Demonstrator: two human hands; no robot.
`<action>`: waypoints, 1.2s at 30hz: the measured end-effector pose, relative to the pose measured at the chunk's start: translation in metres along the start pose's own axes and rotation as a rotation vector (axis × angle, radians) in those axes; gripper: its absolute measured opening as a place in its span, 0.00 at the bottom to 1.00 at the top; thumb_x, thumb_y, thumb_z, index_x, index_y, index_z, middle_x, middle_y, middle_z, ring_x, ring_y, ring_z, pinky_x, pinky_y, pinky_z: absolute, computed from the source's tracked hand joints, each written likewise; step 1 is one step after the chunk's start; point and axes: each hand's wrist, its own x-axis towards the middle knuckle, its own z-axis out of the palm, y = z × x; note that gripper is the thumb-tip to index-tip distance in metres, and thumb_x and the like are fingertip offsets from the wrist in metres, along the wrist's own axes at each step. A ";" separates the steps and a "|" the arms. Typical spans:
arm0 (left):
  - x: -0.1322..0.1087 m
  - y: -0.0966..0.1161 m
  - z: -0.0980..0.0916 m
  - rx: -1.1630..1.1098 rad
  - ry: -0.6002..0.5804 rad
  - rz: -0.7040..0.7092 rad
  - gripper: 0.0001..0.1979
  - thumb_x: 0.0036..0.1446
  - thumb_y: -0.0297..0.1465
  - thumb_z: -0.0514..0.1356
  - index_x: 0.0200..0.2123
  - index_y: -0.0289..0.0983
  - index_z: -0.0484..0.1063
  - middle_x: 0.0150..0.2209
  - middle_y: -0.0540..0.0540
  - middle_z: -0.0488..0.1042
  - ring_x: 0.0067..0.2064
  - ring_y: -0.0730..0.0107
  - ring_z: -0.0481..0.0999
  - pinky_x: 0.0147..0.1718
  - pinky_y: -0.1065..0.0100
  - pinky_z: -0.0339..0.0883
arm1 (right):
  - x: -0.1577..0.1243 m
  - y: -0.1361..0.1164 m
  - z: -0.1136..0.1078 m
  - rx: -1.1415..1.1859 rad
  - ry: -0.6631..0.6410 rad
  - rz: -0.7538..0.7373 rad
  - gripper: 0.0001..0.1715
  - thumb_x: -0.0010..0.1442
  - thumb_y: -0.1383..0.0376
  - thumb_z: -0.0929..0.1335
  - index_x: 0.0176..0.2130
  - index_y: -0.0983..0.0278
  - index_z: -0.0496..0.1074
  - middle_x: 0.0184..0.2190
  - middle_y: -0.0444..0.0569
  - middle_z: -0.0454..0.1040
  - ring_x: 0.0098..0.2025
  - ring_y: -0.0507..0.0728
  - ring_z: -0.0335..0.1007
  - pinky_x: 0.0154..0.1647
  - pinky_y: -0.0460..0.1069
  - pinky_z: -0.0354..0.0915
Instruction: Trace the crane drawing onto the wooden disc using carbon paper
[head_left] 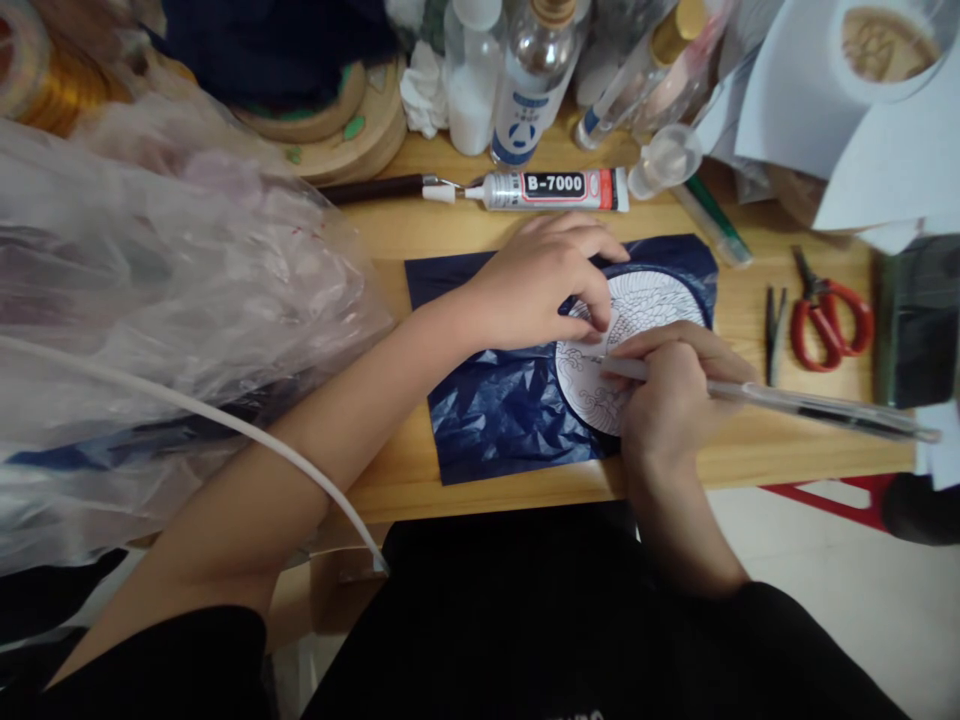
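A round white paper (652, 300) with fine line drawings lies on a dark blue sheet (510, 415) on the wooden table. My right hand (671, 390) is closed round a clear pen (810, 408), its tip end on the lower left part of the paper and its long end pointing right. My left hand (551, 280) rests on the blue sheet and the paper's left edge, fingers bent and apart, with nothing held in them. The pen's exact tip is too small to make out.
A B-7000 glue tube (555, 190) and a dark-handled tool (382, 188) lie behind the sheet, with bottles (525, 100) farther back. Tweezers (775, 335) and red-handled snips (829, 320) lie right. Plastic bags (172, 300) and a white cable (247, 430) are left.
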 end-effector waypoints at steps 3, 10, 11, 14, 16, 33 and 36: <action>0.000 -0.002 0.001 -0.017 0.011 0.020 0.02 0.54 0.37 0.66 0.31 0.50 0.80 0.54 0.55 0.72 0.61 0.54 0.63 0.61 0.47 0.55 | 0.000 0.001 0.001 0.008 0.008 -0.006 0.16 0.43 0.73 0.59 0.15 0.60 0.70 0.12 0.40 0.66 0.15 0.50 0.59 0.13 0.44 0.51; -0.001 -0.003 0.002 -0.079 0.001 -0.003 0.01 0.54 0.36 0.66 0.30 0.49 0.80 0.54 0.55 0.71 0.63 0.52 0.61 0.62 0.46 0.48 | 0.000 0.000 0.000 0.008 0.000 -0.024 0.17 0.43 0.74 0.59 0.15 0.60 0.70 0.12 0.40 0.66 0.15 0.49 0.59 0.13 0.44 0.51; -0.001 -0.003 0.002 -0.076 -0.001 -0.003 0.01 0.54 0.36 0.66 0.31 0.49 0.80 0.55 0.55 0.71 0.63 0.52 0.61 0.62 0.46 0.49 | 0.000 0.000 -0.001 0.010 -0.007 -0.025 0.17 0.43 0.74 0.59 0.15 0.60 0.70 0.12 0.40 0.66 0.15 0.49 0.59 0.13 0.44 0.51; 0.000 -0.001 0.001 -0.060 -0.010 -0.009 0.02 0.54 0.34 0.66 0.31 0.49 0.80 0.55 0.55 0.71 0.63 0.53 0.61 0.61 0.46 0.50 | 0.000 0.000 -0.002 0.007 -0.027 -0.021 0.17 0.44 0.74 0.60 0.16 0.60 0.71 0.12 0.40 0.67 0.16 0.49 0.59 0.13 0.44 0.51; 0.000 0.000 0.000 -0.052 -0.019 -0.024 0.03 0.53 0.32 0.67 0.30 0.49 0.80 0.55 0.55 0.71 0.63 0.52 0.61 0.61 0.46 0.50 | 0.000 0.001 -0.002 0.000 -0.031 -0.023 0.17 0.44 0.74 0.60 0.16 0.60 0.71 0.13 0.40 0.67 0.16 0.50 0.60 0.14 0.45 0.51; 0.000 0.002 -0.001 0.029 -0.003 -0.004 0.04 0.53 0.32 0.67 0.31 0.50 0.80 0.54 0.55 0.72 0.62 0.55 0.63 0.60 0.46 0.55 | 0.000 0.002 -0.003 -0.030 -0.047 -0.025 0.16 0.43 0.73 0.59 0.16 0.60 0.72 0.12 0.40 0.67 0.16 0.50 0.60 0.16 0.45 0.53; 0.000 0.001 -0.001 0.019 -0.009 -0.011 0.02 0.54 0.34 0.66 0.31 0.49 0.80 0.54 0.55 0.72 0.62 0.53 0.63 0.61 0.45 0.54 | 0.000 0.002 -0.002 -0.032 -0.046 -0.033 0.16 0.43 0.73 0.59 0.16 0.61 0.71 0.13 0.40 0.67 0.16 0.50 0.60 0.16 0.45 0.53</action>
